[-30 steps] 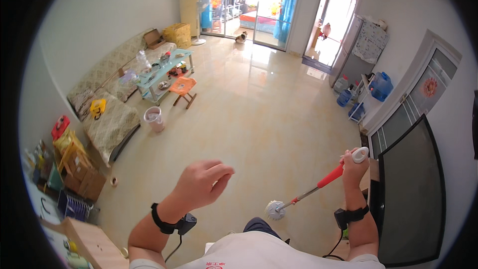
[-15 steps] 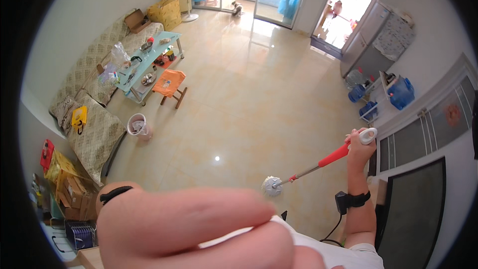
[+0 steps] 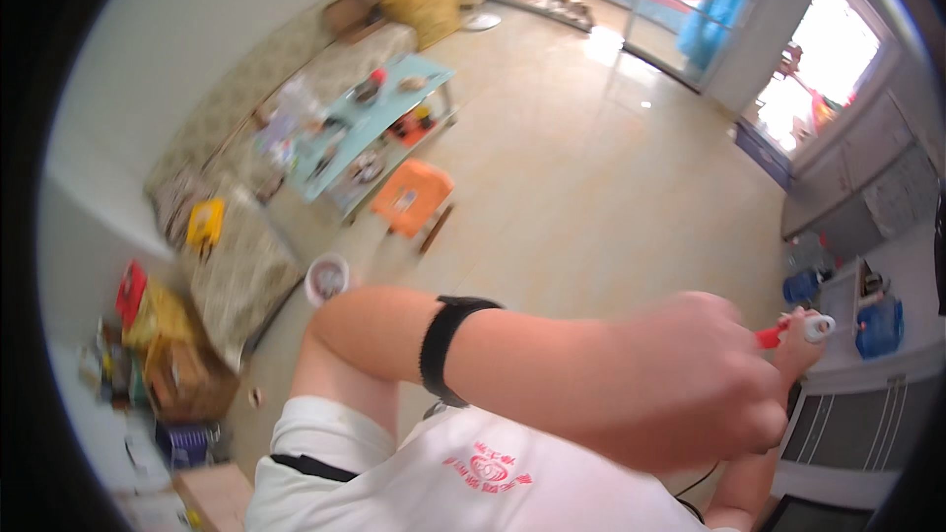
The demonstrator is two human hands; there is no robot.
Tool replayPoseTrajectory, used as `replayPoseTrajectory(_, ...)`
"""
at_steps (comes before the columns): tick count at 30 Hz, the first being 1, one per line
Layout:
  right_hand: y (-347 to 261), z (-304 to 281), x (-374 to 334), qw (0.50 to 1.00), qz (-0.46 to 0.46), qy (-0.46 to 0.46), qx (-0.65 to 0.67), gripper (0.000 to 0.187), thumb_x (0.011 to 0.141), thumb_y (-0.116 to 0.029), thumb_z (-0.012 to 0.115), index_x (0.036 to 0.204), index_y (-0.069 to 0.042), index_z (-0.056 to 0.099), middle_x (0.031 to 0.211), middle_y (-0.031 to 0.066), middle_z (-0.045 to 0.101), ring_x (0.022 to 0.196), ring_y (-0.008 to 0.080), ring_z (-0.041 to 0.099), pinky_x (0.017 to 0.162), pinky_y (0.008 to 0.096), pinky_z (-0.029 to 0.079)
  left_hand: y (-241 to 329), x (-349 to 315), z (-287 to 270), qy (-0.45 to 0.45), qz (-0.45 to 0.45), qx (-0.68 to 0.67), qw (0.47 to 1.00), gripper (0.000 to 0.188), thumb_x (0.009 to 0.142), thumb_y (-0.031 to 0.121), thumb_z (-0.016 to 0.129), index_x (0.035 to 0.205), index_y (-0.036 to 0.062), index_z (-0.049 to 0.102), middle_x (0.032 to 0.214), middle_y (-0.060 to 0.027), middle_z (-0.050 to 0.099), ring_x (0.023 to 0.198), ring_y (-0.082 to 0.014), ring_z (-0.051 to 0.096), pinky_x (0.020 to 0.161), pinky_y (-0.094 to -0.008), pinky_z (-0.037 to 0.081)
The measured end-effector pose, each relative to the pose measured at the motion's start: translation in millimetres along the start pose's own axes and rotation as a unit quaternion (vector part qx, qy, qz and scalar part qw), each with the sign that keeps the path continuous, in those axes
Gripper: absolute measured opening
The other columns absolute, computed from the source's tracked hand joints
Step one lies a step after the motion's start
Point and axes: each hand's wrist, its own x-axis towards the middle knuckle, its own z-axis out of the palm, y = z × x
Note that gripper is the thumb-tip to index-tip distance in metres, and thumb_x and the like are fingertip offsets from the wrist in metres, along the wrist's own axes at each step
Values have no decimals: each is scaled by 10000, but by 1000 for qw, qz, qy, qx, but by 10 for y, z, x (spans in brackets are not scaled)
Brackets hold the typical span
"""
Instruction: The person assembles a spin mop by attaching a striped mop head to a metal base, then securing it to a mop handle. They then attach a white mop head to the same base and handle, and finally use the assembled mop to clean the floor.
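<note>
My right hand (image 3: 796, 350) is wrapped round the upper end of a mop, at its red grip (image 3: 768, 337) near the white loop (image 3: 819, 328). My left hand (image 3: 690, 379) is large and close, curled into a loose fist in front of the mop's shaft. Motion smears its fingers, and whatever it may hold is hidden. A black strap (image 3: 455, 347) circles my left forearm, which lies across the view. The lower shaft and mop head are hidden behind my left arm and body.
A glass coffee table (image 3: 379, 123) with dishes and bags stands before a patterned sofa (image 3: 241, 271). Nearby are an orange stool (image 3: 414, 197) and a waste bin (image 3: 327, 279). Boxes (image 3: 187, 374) crowd the lower left; blue water jugs (image 3: 879, 325) stand right. Pale tiled floor (image 3: 552, 187) lies ahead.
My left hand has swung rightward, near the mop's upper end. The view has turned, so the room sits further right. The mop head has gone out of sight; my right hand keeps its grip.
</note>
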Motion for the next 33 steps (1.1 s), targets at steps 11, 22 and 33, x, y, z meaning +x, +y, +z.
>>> replayPoseTrajectory(11,890,2585,1970,998,12,63,-10,146,887,38,670,943,-34,556,756,63,635,620,132,642,529,261,505,-5264,-1853,638,-84,-521,50,848,243,835,222,717,718,25,639,740,-196,654,726,-401,638,643,-478,516)
replayPoseTrajectory(22,1807,5561,4648,997,22,-46,-49,141,878,-6,695,823,-43,571,709,38,626,607,117,634,527,272,496,-7068,-4908,1128,-55,-865,-197,459,126,856,56,621,893,0,728,831,-185,732,712,-308,728,648,-451,589)
replayPoseTrajectory(33,2830,8510,6999,998,15,-47,-39,123,915,15,653,941,-46,549,733,61,627,605,120,617,522,241,462,-11005,-4594,445,-251,-760,-169,575,373,926,306,481,837,59,746,761,-121,737,713,-265,713,721,-419,551)
